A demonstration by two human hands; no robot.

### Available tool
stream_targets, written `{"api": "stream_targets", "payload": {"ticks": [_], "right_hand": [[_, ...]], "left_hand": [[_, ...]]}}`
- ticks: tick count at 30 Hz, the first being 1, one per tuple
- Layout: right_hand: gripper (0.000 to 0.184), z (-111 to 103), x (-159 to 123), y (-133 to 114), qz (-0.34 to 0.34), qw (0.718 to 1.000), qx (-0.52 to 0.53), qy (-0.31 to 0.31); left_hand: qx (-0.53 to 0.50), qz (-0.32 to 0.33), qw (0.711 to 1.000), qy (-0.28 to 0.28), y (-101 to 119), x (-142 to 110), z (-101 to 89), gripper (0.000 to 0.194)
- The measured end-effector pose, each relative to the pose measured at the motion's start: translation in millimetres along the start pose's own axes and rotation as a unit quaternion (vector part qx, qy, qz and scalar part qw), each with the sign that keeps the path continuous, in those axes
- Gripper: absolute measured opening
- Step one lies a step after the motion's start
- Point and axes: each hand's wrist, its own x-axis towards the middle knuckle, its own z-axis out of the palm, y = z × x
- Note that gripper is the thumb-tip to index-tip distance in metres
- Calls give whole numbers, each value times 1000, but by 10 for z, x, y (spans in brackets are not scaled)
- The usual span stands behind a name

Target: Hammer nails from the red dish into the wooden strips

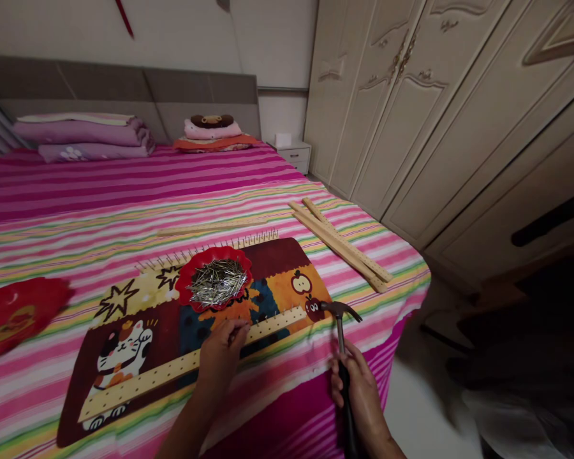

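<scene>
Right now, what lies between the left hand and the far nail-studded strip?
In the head view, the red bowl of nails lies between them, standing on the patterned mat.

1. Bed (148, 175): pink striped cover.
2. Patterned mat (287, 255) near its edge.
3. Red dish (23, 312), left of the mat.
4. Strips (335, 245) at right; another strip (210, 227) beyond the mat.
5. Two folded piles (88, 134) by the headboard (105, 81).

Tan strip (148, 379), red bowl (185, 278), silvery nails (217, 284), pink, white and green striped sheet (277, 379)
</scene>
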Motion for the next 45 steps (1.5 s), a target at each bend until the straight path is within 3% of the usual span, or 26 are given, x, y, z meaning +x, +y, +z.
{"api": "stream_targets", "payload": {"ticks": [5, 8, 10, 12, 15, 21, 26, 29, 31, 32, 35, 38, 41, 45], "right_hand": [[57, 114, -264, -152, -38, 995, -87, 13], [48, 250, -427, -370, -58, 983, -171, -40], [40, 355, -478, -508, -124, 947, -258, -148], [38, 456, -480, -591, -182, 890, -333, -254], [44, 579, -437, -599, -237, 824, -394, -332], [51, 705, -406, -560, -257, 767, -456, -371], [49, 737, -418, -596, -300, 753, -470, -350], [49, 735, -429, -606, -283, 743, -490, -358], [46, 717, -461, -615, -263, 763, -474, -352], [44, 701, -481, -620, -254, 788, -452, -333], [38, 625, -516, -621, -212, 886, -352, -216], [45, 510, -445, -579, -113, 968, -210, -82], [56, 358, -285, -457, -39, 995, -87, -4], [52, 138, -94, -183, -18, 999, -22, 25]], "left_hand": [[3, 21, 1000, 13, -39, -21, 24, 24], [3, 31, 999, 17, -67, -25, 41, 23], [3, 50, 999, 17, -80, -26, 58, 21], [8, 68, 998, 16, -86, -25, 74, 19], [20, 76, 997, 19, -80, -21, 87, 18], [42, 83, 996, 15, -97, -16, 91, 19], [32, 91, 995, 21, -128, -15, 111, 17], [42, 100, 994, 22, -134, -13, 114, 20], [48, 105, 993, 22, -142, -10, 114, 21], [47, 106, 993, 24, -148, -9, 116, 20], [43, 105, 993, 37, -172, -4, 130, 16], [41, 107, 993, 37, -184, -9, 136, 14], [26, 110, 993, 37, -175, -19, 88, 18], [50, 78, 994, 66, -154, 70, -116, 23]]}}
